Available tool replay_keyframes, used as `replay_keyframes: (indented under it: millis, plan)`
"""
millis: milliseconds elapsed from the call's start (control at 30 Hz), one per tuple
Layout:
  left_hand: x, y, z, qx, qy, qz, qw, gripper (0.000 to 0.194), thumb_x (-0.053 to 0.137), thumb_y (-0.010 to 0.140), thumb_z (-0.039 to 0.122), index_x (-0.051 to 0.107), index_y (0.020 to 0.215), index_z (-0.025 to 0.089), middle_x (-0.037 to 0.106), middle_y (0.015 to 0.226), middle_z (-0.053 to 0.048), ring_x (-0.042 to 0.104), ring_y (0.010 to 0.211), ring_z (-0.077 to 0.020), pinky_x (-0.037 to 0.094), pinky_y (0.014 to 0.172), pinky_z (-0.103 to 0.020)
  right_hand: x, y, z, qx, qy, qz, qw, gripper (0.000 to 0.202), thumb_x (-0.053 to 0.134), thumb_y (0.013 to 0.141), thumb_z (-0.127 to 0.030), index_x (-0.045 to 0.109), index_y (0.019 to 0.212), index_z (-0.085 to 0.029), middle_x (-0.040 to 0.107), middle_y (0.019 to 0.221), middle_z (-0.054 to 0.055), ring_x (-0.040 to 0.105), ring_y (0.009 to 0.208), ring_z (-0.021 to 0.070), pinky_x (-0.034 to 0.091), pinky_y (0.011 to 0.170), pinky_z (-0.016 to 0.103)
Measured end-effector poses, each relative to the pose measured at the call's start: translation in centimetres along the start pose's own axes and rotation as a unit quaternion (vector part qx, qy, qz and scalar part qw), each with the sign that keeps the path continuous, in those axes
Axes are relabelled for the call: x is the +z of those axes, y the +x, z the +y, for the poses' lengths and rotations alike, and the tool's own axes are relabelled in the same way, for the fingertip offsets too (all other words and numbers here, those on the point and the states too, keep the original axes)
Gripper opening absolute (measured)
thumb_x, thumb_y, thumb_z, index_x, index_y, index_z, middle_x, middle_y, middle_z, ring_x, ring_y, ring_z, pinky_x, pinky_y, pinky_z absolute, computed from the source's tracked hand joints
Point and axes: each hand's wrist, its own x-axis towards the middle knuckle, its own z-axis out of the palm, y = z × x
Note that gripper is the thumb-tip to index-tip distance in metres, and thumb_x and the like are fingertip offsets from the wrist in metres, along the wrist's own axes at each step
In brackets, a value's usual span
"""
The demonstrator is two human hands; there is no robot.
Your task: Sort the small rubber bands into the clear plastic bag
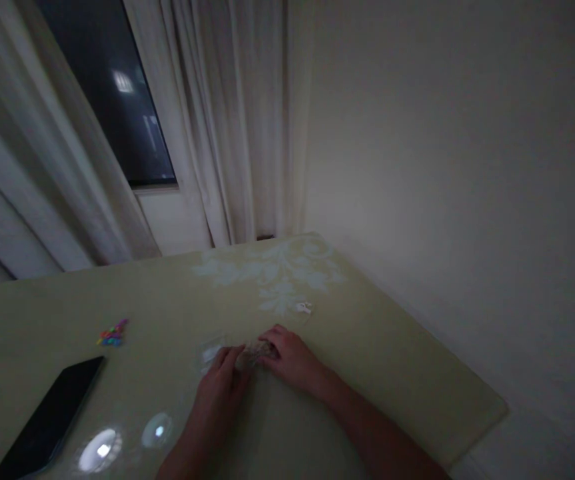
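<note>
A small, light brown, rough-looking bundle point(256, 351) lies on the table between my two hands; its details are too dim to make out. My left hand point(224, 377) has its fingers closed on the bundle's left end. On the right end, the thumb and fingers of my right hand point(287, 355) pinch it. Just left of my left hand is a clear plastic packet point(210, 353), partly covered by the fingers. A small white object point(304, 307) sits beyond my right hand.
The pale table point(157, 300) has a white floral pattern at its far corner. Small colourful pieces point(112, 333) form a pile at the left, with a black tablet or phone point(50, 417) nearer. Curtains and a dark window stand behind; a wall borders the right side.
</note>
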Motion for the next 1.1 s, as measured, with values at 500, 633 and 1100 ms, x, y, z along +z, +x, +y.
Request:
replay_keyframes:
  millis: [500,633,1100]
  plan:
    - [0.0,0.3,1.0,0.012,-0.002,-0.004,1.000,0.032,0.047,0.096,0.027,0.076,0.108,0.019,0.078,0.104,-0.012,0.074,0.095,-0.0275,0.057,0.086,-0.039,1.3,0.4,-0.7,-0.021,0.029,0.004,0.999,0.017,0.063,0.101,-0.015,0.075,0.114,-0.018,0.074,0.111,0.007,0.068,0.106,0.0192,0.050,0.098,0.030]
    - [-0.4,0.4,1.1,-0.014,-0.027,0.001,1.000,0.035,0.046,0.095,0.028,0.076,0.112,0.019,0.081,0.109,-0.011,0.075,0.101,-0.0284,0.056,0.092,-0.040,0.9,0.4,-0.4,-0.023,0.060,0.024,0.998,0.022,0.058,0.104,-0.016,0.075,0.116,-0.020,0.077,0.113,0.006,0.070,0.107,0.0185,0.050,0.099,0.031]
    - [-1.8,0.4,0.7,-0.017,-0.017,-0.046,0.999,0.036,0.048,0.097,0.030,0.074,0.118,0.018,0.080,0.107,-0.011,0.076,0.089,-0.0246,0.058,0.084,-0.036,-0.4,0.2,0.2,-0.013,0.012,0.006,1.000,0.033,0.063,0.091,-0.006,0.072,0.121,-0.016,0.073,0.118,0.009,0.065,0.112,0.0207,0.047,0.103,0.034]
